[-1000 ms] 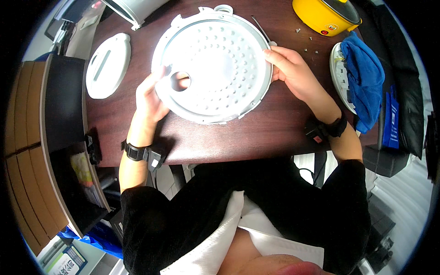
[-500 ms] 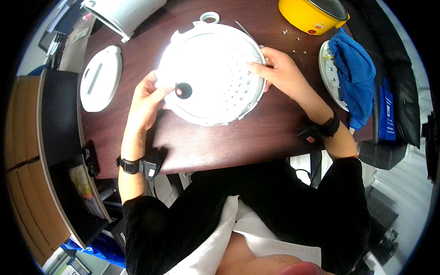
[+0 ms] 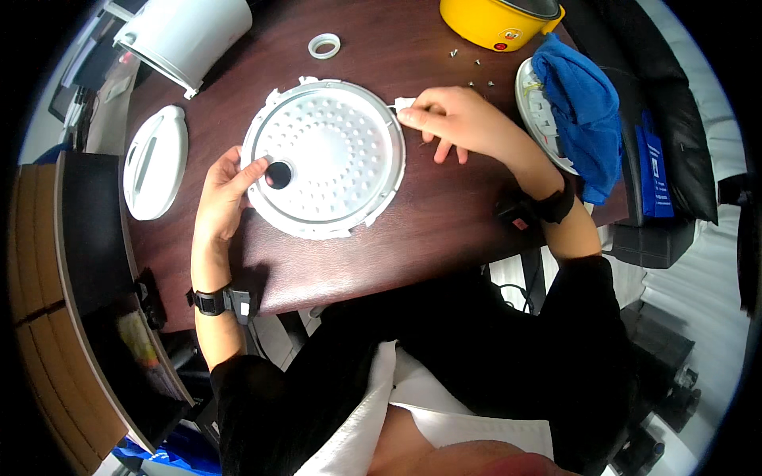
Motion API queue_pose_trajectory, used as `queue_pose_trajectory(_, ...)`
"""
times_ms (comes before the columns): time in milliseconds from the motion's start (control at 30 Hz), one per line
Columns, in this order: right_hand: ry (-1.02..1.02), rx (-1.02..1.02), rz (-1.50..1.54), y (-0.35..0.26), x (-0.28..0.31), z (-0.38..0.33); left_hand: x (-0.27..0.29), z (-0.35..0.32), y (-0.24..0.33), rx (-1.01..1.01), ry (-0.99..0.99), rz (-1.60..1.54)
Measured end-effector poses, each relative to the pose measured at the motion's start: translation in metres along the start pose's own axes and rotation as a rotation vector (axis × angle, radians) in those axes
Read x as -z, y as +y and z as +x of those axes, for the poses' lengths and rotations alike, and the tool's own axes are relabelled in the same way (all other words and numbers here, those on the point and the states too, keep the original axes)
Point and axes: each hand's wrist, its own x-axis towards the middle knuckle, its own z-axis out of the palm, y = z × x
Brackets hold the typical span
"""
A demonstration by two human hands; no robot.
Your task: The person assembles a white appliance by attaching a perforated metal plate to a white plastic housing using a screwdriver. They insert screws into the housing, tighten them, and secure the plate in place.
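My left hand (image 3: 221, 194) is closed on the left rim of a round, silvery-white lid plate (image 3: 333, 151), thumb on top beside a round black spot (image 3: 278, 174). The plate has rings of small bumps and several tabs round its rim; whether it rests on the table is unclear. At its right rim, my right hand (image 3: 444, 117) has thumb and forefinger together, the other fingers loosely apart. At those fingertips shows a small white piece with a thin metal shaft, seemingly a screwdriver (image 3: 404, 103), mostly hidden by the hand.
A white ring (image 3: 324, 36) lies beyond the plate. Several small screws (image 3: 478, 62) lie near a yellow pot (image 3: 496, 28). A blue cloth (image 3: 583, 119) covers part of a white shell (image 3: 528, 95) at right. At left are a white oval lid (image 3: 169, 178) and a white cooker body (image 3: 190, 40).
My right hand has left the plate's rim and now pinches at the slim metal tool beside it. The plate's glare has gone, showing its bumps. The whole view has shifted slightly.
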Motion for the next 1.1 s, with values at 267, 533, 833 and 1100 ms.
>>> queue_pose_trajectory(267,0.916,0.16,-0.795,0.047,0.12,-0.069,0.012,-0.001,0.007,-0.069,0.063,0.131)
queue_pose_trajectory(533,0.543,-0.211,-0.824,0.119,0.166,-0.083,0.027,0.003,0.005,-0.121,0.163,0.139)
queue_pose_trajectory(833,0.734,-0.072,-0.239,0.084,0.229,-0.17,0.031,0.002,0.003,-0.117,0.129,0.162)
queue_pose_trajectory(1100,0.977,-0.246,-0.252,0.06,0.26,-0.254,0.031,0.003,0.002,-0.107,0.141,0.112)
